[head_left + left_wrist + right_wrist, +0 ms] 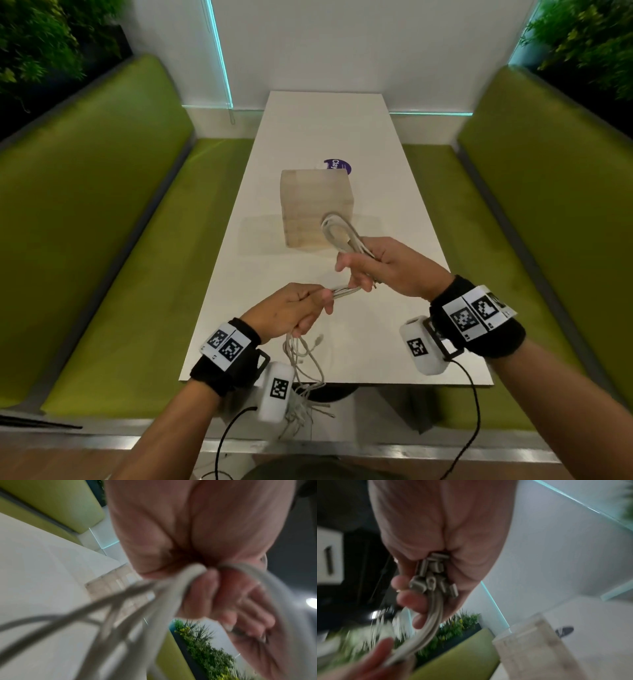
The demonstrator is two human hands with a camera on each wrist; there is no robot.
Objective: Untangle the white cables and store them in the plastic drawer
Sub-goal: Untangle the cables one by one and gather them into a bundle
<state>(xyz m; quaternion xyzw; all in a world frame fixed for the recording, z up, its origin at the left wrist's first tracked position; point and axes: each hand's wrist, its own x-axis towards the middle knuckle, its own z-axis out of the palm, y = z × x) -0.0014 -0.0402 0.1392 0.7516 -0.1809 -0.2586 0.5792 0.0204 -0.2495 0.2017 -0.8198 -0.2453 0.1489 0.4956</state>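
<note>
A bundle of white cables (342,233) runs between both hands above the near half of the white table (325,137). My right hand (383,267) grips a folded loop of them, the loop sticking up in front of the plastic drawer (317,209); several plugs (435,574) bunch in its palm. My left hand (298,311) grips the same strands (173,588) lower down, and loose ends (305,377) dangle from it past the table's near edge. The translucent drawer unit stands mid-table, beyond both hands.
Green benches (102,222) flank the table on both sides. A round purple sticker (337,166) lies behind the drawer. Plants (589,37) fill the upper corners. Black wrist-camera cords (472,411) hang below my forearms.
</note>
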